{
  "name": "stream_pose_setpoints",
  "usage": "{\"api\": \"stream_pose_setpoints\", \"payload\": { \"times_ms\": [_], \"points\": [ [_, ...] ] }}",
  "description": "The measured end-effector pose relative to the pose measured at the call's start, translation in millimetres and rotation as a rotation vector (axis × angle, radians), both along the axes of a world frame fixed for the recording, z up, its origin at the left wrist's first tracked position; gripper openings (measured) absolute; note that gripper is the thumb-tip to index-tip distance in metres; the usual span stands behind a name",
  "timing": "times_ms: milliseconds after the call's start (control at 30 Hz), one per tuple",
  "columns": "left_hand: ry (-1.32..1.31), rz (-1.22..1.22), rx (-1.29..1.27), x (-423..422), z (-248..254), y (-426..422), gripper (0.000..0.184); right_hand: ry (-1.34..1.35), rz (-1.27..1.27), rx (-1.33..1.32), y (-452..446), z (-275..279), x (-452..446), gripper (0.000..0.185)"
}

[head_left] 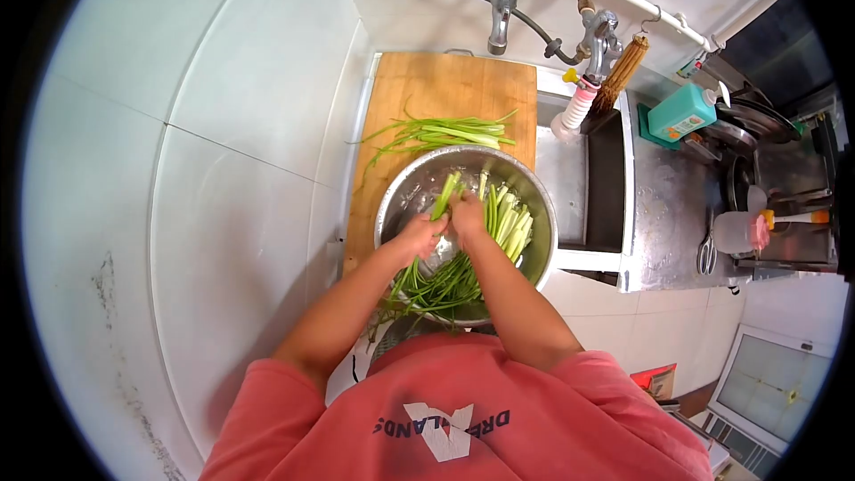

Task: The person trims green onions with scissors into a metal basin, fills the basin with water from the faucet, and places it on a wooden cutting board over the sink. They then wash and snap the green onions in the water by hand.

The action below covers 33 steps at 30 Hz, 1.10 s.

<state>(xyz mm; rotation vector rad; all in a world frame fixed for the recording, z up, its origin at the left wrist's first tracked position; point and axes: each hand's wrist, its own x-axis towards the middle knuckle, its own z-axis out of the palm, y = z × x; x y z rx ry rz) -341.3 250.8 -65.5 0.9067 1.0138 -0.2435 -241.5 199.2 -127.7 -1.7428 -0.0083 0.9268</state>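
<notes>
A wide metal basin (pixel 385 200) holds water and a bundle of green vegetable stalks (pixel 512 227), pale at the thick ends and thin and dark at the tips. My left hand (pixel 421 236) is closed around a short, thick green stalk (pixel 447 191) over the basin's middle. Close against that stalk is my right hand (pixel 467 214), fingers curled and pressed together. Whatever lies between the right fingers is hidden. More green stalks (pixel 445 134) lie behind the basin on a wooden board (pixel 454 80).
Right of the board is a sink (pixel 561 187) under a tap (pixel 601 44) with a pink-and-white hose. A teal pump bottle (pixel 681 114), scissors (pixel 706 254) and pans (pixel 757 120) stand on the metal counter (pixel 663 205). A tiled wall (pixel 240 205) borders the left side.
</notes>
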Motion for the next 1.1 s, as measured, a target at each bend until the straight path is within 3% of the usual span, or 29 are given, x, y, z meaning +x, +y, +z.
{"api": "stream_pose_setpoints", "payload": {
  "times_ms": [67,100,133,200,233,267,333,400,467,533,567,600,700,733,800,833,867,933,967,1000,1067,1100],
  "points": [
    [-0.041,0.046,0.048,0,-13,5,0.030,0.648,0.022,0.404,-3,-6,-8,0.029],
    [-0.037,-0.016,0.064,2,-15,7,0.029,0.706,0.013,0.372,-9,15,-6,0.022],
    [-0.032,-0.076,0.081,2,-18,8,0.029,0.706,0.017,0.370,-10,19,-2,0.022],
    [-0.017,-0.123,0.160,-1,-11,7,0.022,0.378,0.212,0.168,-9,22,5,0.016],
    [-0.065,-0.267,0.093,-5,-9,9,0.022,0.366,0.033,0.224,-4,24,5,0.011],
    [-0.114,-0.411,0.025,-7,-6,9,0.024,0.366,0.034,0.224,-2,26,12,0.011],
    [-0.116,-0.344,0.014,-12,-7,9,0.028,0.467,-0.128,0.297,-4,30,26,0.010],
    [-0.003,-0.426,0.198,-10,-12,13,0.033,0.480,-0.018,0.410,-9,20,22,0.013],
    [0.015,-0.430,0.195,-4,-20,11,0.036,0.396,0.281,0.144,-8,8,13,0.018],
    [-0.088,-0.451,0.463,-2,-29,12,0.038,-0.140,0.529,-0.115,-4,5,22,0.027],
    [0.067,-0.619,0.488,8,-10,15,0.037,-0.349,0.610,-0.247,0,13,27,0.027],
    [0.069,-0.619,0.489,9,-13,14,0.037,-0.559,0.685,-0.381,2,31,31,0.029],
    [0.224,-0.787,1.199,11,-11,0,0.032,-0.719,0.575,-0.557,-2,101,37,0.038],
    [0.218,-0.784,1.197,12,-8,1,0.032,-0.723,0.574,-0.562,-7,101,38,0.038],
    [0.250,-0.817,1.284,14,-2,12,0.031,-1.330,0.595,-0.124,-22,99,37,0.044],
    [0.210,-0.839,1.269,14,2,15,0.029,-1.423,0.747,0.047,-25,93,36,0.050],
    [0.209,-0.838,1.267,14,2,18,0.029,-1.423,0.749,0.045,-27,83,34,0.050],
    [0.119,-0.879,1.100,13,3,24,0.026,-1.252,1.200,0.068,-24,61,28,0.048],
    [0.123,-0.876,1.108,13,5,25,0.026,-1.302,1.238,-0.024,-21,60,29,0.043],
    [0.176,-0.803,0.948,12,6,24,0.027,-1.307,1.237,-0.015,-16,59,30,0.043],
    [0.267,-0.654,0.624,10,8,21,0.030,-1.180,1.505,-0.339,-10,56,34,0.037],
    [0.324,-0.833,0.662,11,13,21,0.027,-1.197,1.491,-0.345,-9,44,38,0.035]
  ]
}}
